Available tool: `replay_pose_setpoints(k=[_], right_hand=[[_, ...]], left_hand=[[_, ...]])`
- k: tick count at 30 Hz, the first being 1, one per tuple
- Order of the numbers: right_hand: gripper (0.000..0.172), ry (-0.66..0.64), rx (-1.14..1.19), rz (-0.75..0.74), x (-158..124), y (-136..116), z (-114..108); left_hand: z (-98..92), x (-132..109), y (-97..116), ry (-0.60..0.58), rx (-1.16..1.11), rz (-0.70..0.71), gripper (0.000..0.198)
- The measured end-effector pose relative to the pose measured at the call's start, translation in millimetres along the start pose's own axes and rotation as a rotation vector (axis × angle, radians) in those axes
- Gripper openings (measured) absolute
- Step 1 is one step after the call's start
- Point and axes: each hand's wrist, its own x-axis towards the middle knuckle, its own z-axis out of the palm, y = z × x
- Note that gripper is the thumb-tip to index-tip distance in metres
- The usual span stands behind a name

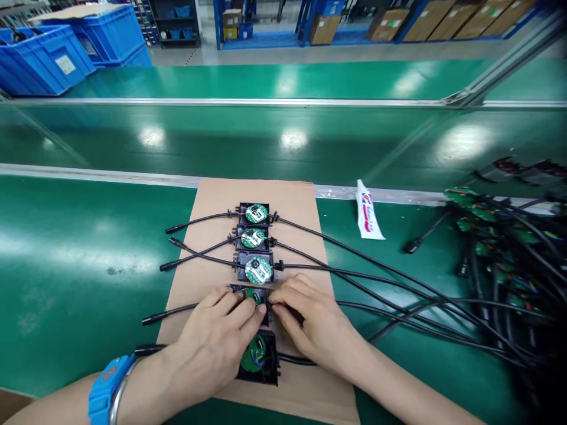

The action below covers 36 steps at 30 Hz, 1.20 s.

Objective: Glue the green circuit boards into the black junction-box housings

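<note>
My left hand (224, 327) presses its bent fingers onto a round green circuit board (251, 294) in a small black plastic housing (265, 317). At that housing's right end, my right hand (305, 313) pinches with thumb and fingers where a black cable (354, 305) comes in; the fingers hide the exact grip. Nearer to me lies another black housing (269, 376) with a green board (254, 354) and coloured wires, partly under my left hand. Beyond my hands, further housings hold boards with white marks (258, 270), cables running out both sides. All lie on a cardboard sheet (212, 200).
A white tube (368, 215) lies right of the cardboard on the green tabletop (88, 254). Several boards with tangled black cables (496, 260) are heaped at the right. Blue bins (48, 62) stand at the far left. A metal rail (266, 103) crosses behind.
</note>
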Motion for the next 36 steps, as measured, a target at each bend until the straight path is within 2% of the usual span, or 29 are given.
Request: replay_pose_setpoints(k=[7,11,14,17,20,24,27,30,36], right_hand=[[0.022,0.029,-0.108,-0.11,-4,5,15],[0.02,0.011,-0.132,-0.116,-5,5,6],[0.017,0.006,-0.125,-0.133,3,10,-12],[0.019,0.133,-0.241,-0.09,15,23,-24],[0.016,0.156,-0.298,-0.052,22,34,-26],[0.014,0.171,-0.177,-0.106,11,23,-32],[0.024,0.07,-0.19,-0.179,5,2,-45],[0.023,-0.096,-0.227,-0.145,11,-13,-53],[0.021,-0.272,-0.333,0.029,34,-11,-42]], left_hand=[[-3.5,5,4,0.023,-0.019,-0.027,0.038],[-9.3,1,4,0.048,-0.095,-0.054,0.041],[-12.2,1,-16,0.18,-0.197,-0.094,0.041],[-12.1,10,-51,0.302,-0.174,-0.204,0.028],[-11.6,21,-75,0.27,-0.143,-0.217,0.011],[-21.6,18,-76,0.258,-0.315,-0.169,0.013],[-34.1,13,-67,0.23,-0.358,-0.167,0.016],[-39.7,18,-64,0.219,-0.279,-0.152,0.021],[-26.8,33,-65,0.209,-0.164,-0.153,0.023]])
